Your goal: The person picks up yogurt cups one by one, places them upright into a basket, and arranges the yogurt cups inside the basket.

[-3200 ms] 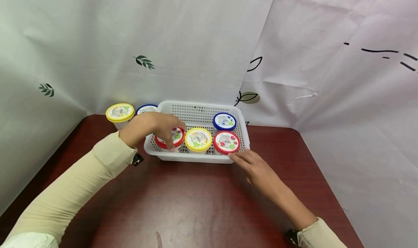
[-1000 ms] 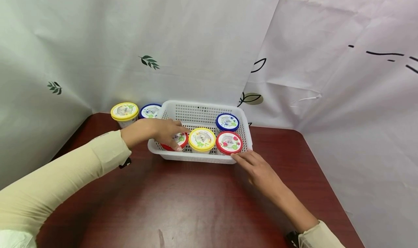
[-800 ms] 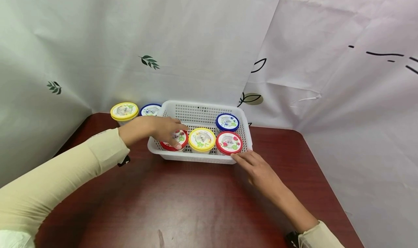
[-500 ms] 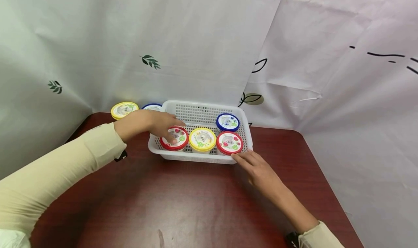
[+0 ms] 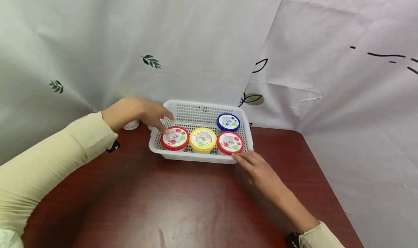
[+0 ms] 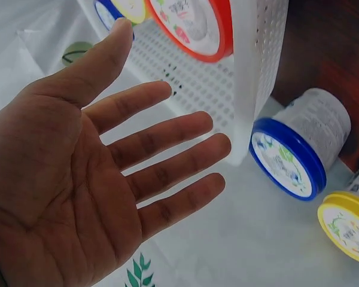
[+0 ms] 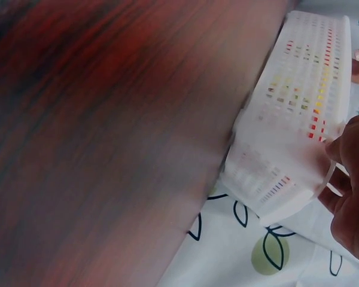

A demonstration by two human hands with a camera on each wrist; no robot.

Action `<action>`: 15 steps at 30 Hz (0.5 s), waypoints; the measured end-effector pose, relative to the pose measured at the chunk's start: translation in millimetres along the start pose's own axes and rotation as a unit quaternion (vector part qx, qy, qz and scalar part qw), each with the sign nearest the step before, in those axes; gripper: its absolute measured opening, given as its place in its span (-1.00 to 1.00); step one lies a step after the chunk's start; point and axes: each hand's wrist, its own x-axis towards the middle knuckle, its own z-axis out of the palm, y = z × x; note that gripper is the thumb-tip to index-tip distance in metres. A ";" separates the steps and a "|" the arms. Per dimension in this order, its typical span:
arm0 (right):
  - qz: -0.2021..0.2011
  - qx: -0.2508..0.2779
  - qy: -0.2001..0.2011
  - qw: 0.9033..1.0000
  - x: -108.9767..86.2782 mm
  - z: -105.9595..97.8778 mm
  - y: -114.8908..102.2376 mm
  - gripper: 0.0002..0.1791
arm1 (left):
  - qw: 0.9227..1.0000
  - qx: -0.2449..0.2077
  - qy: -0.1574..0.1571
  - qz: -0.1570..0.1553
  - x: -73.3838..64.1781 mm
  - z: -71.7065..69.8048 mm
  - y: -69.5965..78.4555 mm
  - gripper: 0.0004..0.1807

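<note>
A white perforated plastic basket (image 5: pixel 209 158) stands on the table against the backdrop. Along its front lie a red-lidded tub (image 5: pixel 176 138), a yellow-lidded tub (image 5: pixel 203 139) and a second red-lidded tub (image 5: pixel 230 142). Behind the right one sits a blue-lidded tub (image 5: pixel 228 122). My left hand (image 5: pixel 140 112) hovers over the basket's left end, fingers extended and palm bare in the left wrist view. My right hand (image 7: pixel 356 185) holds the front right corner of the basket rim, thumb on the outside and fingers beyond the edge.
Outside the basket's left end are another blue-lidded tub (image 6: pixel 290 158) and a yellow-lidded tub (image 6: pixel 350 227), mostly hidden by the left arm in the head view. A white cloth backdrop (image 5: pixel 202 48) rises behind the dark red table (image 5: pixel 196 201).
My left hand has left the left red-lidded tub and moved back and to the left, uncovering its lid. The right hand stays at the basket's corner.
</note>
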 end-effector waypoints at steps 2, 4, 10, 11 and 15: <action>0.000 0.000 -0.001 1.000 -0.1 -0.3 0.1 -0.23 | 1.000 -0.002 0.002 0.002 -2.6 -3.3 -4.1 -0.21; 0.000 0.000 -0.001 1.000 -0.3 -0.6 0.3 -0.23 | 1.000 -0.007 0.004 0.001 -4.2 -5.0 -10.0 -0.20; 0.000 0.002 0.000 1.000 -0.9 -0.5 0.8 -0.22 | 0.999 -0.021 0.021 -0.018 -5.5 -5.0 -34.0 -0.18; 0.000 0.003 0.000 1.000 -1.1 -0.4 1.0 -0.22 | 0.999 -0.022 0.022 -0.024 -5.6 -4.7 -38.5 -0.17; 0.000 0.003 -0.002 1.000 -1.9 0.0 1.5 -0.19 | 0.998 -0.018 0.017 -0.052 -5.7 -2.9 -55.7 -0.13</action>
